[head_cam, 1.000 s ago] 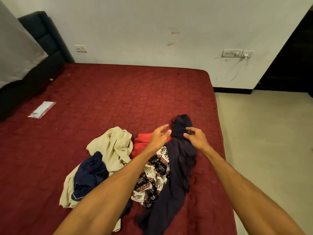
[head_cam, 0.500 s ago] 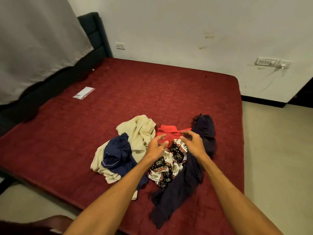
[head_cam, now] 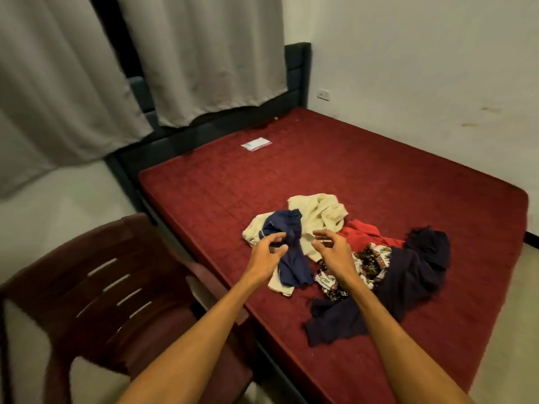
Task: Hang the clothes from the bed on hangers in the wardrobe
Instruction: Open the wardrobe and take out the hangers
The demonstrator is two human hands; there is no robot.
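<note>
A heap of clothes lies on the dark red mattress (head_cam: 335, 158): a cream garment (head_cam: 320, 217), a navy blue one (head_cam: 291, 263) on top of it, a red one (head_cam: 361, 234), a white patterned one (head_cam: 367, 263) and a long dark purple one (head_cam: 408, 275). My left hand (head_cam: 267, 255) hovers at the navy garment's left edge, fingers loosely curled and holding nothing. My right hand (head_cam: 332, 249) floats over the cream and patterned garments, fingers relaxed and empty. No hangers or wardrobe are in view.
A dark brown plastic chair (head_cam: 110, 293) stands close to the bed's left side, under my left forearm. Grey curtains (head_cam: 204, 53) hang over the dark headboard (head_cam: 297, 74). A small clear packet (head_cam: 256, 143) lies near the head of the mattress.
My view has swung left, bringing the chair and curtains in. Both hands moved left from the dark purple and red garments to over the navy and cream ones.
</note>
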